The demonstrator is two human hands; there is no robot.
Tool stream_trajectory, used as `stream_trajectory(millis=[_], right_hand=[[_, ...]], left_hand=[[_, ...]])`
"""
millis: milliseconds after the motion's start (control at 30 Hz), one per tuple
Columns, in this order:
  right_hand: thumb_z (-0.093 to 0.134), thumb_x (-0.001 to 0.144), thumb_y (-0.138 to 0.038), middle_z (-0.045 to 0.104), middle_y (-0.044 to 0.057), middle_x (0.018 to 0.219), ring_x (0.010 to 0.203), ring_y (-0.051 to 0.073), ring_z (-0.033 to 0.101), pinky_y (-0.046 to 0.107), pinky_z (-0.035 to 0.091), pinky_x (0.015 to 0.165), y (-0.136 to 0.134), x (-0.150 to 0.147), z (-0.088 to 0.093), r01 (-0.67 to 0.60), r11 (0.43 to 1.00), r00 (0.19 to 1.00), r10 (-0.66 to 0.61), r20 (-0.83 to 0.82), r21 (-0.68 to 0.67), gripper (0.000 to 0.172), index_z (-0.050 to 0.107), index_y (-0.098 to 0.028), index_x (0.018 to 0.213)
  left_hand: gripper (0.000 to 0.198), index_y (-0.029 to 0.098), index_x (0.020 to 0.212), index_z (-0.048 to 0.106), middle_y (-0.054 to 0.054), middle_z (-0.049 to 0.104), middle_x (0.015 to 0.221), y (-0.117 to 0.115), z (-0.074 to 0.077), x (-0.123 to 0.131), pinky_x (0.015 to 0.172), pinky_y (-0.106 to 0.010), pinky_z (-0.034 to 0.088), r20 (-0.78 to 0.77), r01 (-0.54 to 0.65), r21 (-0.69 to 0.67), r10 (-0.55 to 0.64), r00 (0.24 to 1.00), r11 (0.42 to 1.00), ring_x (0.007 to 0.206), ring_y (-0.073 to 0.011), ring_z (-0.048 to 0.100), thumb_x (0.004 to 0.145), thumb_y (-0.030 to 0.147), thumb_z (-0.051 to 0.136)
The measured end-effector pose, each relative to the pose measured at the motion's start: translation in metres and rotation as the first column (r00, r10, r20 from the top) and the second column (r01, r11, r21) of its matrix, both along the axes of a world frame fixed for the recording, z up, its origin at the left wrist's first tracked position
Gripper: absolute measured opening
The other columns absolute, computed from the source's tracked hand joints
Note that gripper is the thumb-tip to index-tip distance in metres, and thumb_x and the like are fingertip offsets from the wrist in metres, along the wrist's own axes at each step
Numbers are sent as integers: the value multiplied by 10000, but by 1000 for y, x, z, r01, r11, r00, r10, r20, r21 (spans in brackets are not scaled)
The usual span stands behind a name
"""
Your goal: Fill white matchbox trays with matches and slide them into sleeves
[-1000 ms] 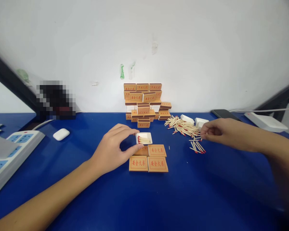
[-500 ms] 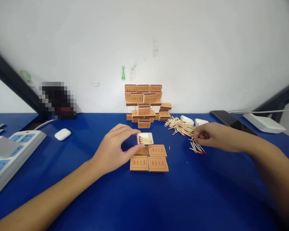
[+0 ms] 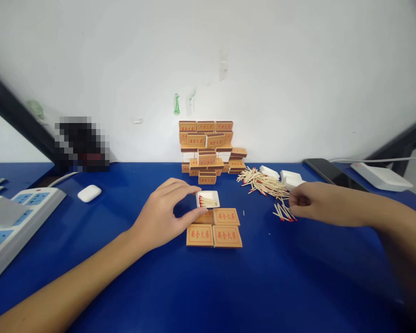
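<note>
My left hand (image 3: 166,213) arches over the blue table (image 3: 194,286), its fingertip and thumb pinching the left end of a small white tray (image 3: 208,199) that holds several red-tipped matches. Just in front of the tray lie orange matchbox sleeves (image 3: 215,228) laid flat side by side. My right hand (image 3: 314,203) is curled at the near edge of a loose heap of matches (image 3: 265,185), fingers pinched together over a small bunch of matches (image 3: 284,212); what is between the fingertips is too small to make out.
A stack of orange matchboxes (image 3: 208,148) stands against the white wall. Two empty white trays (image 3: 280,175) lie behind the match heap. A power strip (image 3: 14,217) and a white earbud case (image 3: 89,193) sit at the left; a dark phone (image 3: 329,173) and a white device (image 3: 381,176) at the right.
My right hand slid left into the match heap, then drew back a little to the right and nearer. My left hand has stayed on the white tray.
</note>
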State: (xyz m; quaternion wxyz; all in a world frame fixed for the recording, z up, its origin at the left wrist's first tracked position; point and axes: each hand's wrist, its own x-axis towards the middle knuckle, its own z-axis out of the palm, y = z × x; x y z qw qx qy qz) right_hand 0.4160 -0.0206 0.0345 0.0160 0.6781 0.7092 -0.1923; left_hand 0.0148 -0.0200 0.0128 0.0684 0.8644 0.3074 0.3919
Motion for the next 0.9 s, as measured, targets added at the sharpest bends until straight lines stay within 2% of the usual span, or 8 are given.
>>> stream_trajectory(millis=[100,200,300,533,800,900], right_hand=[[597,847,-534,679,52,773,691,218,581,398,431,653,0,-6,4,-31,988,996,43,82,-153,307,659,-239,786],[542,905,-554,648,43,727,662,203,536,389,402,630,0,-11,9,-85,990,993,94,75,-117,359,633,-238,763],[585,898,-508,648,33,729,652,190,530,371,392,616,-1,-16,12,-129,989,991,130,11,-78,299,657,-238,791],[653,878,-453,681,26,812,679,178,579,335,413,613,-5,-26,9,-163,979,986,159,-39,-124,206,734,-265,901],[645,871,-376,673,17,759,645,161,554,320,397,587,-3,-27,8,-209,973,976,202,-78,-97,156,683,-243,799],[628,899,-402,685,28,746,641,167,575,325,419,588,-1,-25,8,-190,978,978,181,-99,-88,203,691,-238,796]], left_hand=[[299,169,1190,727,-92,780,1121,0,0,0,939,-425,594,-3,-1,-1,1,1000,1000,1049,-241,699,930,292,809],[305,178,1198,725,-88,782,1121,0,-1,0,940,-425,597,3,-10,6,10,1000,1000,1049,-241,701,929,294,811],[308,181,1201,724,-87,783,1122,1,-2,-1,944,-424,598,4,-9,8,9,1000,1000,1049,-241,704,931,300,809],[292,175,1189,725,-86,780,1119,0,-1,0,934,-422,599,-4,-1,6,1,1000,1000,1045,-235,700,930,283,808],[313,178,1203,724,-86,784,1123,1,-1,-2,945,-426,599,4,-13,14,13,1000,1000,1047,-236,702,933,312,808],[306,181,1199,725,-89,783,1121,0,-1,-1,945,-430,598,4,-6,4,6,1000,1000,1052,-242,702,936,313,804]])
